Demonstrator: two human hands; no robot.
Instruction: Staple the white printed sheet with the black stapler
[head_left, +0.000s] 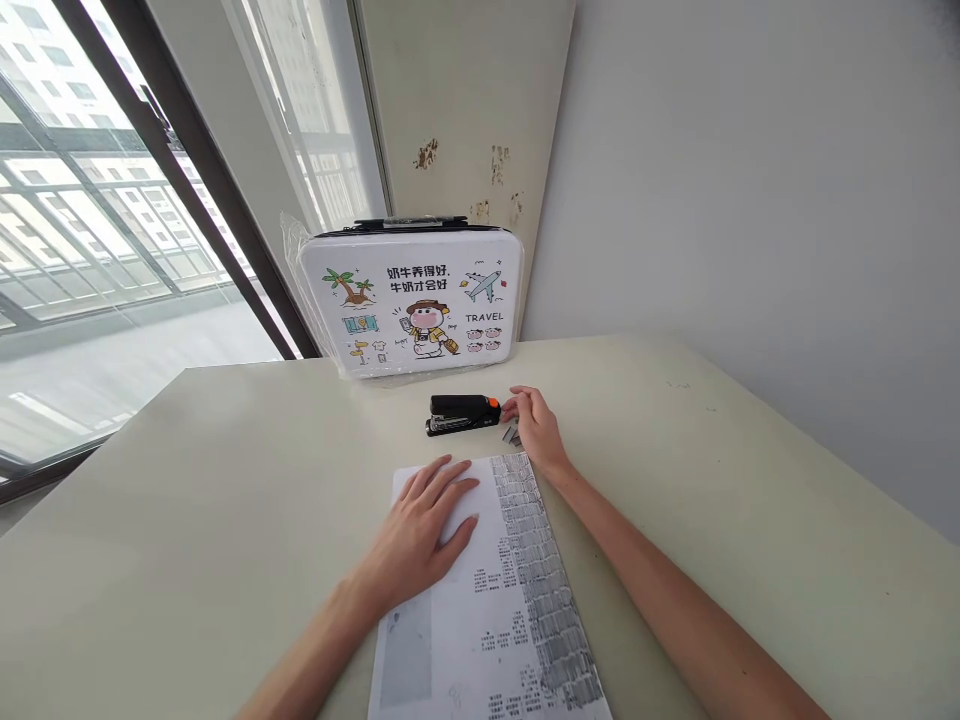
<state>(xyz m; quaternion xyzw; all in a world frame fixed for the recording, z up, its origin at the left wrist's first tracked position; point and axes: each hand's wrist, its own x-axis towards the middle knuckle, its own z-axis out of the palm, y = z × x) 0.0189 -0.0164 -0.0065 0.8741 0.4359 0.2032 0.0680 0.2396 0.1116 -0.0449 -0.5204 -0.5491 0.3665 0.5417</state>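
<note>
My left hand lies flat with spread fingers on the upper part of a stack of printed paper. The sheet carries blocks of print, and its right edge is covered in a dense grey band of overlapping metallic-looking strips or marks. Just beyond the paper's top edge, a black stapler with an orange end rests on its side facing left. My right hand is at the stapler's orange end, fingers loosely bent and apart. Under those fingers sit small grey staple strips, partly hidden; whether the fingers touch them I cannot tell.
A white cartoon-printed travel case, partly in clear plastic wrap, stands upright at the back of the pale table. Behind it are a worn panel and a grey wall. A dark-framed window is on the left.
</note>
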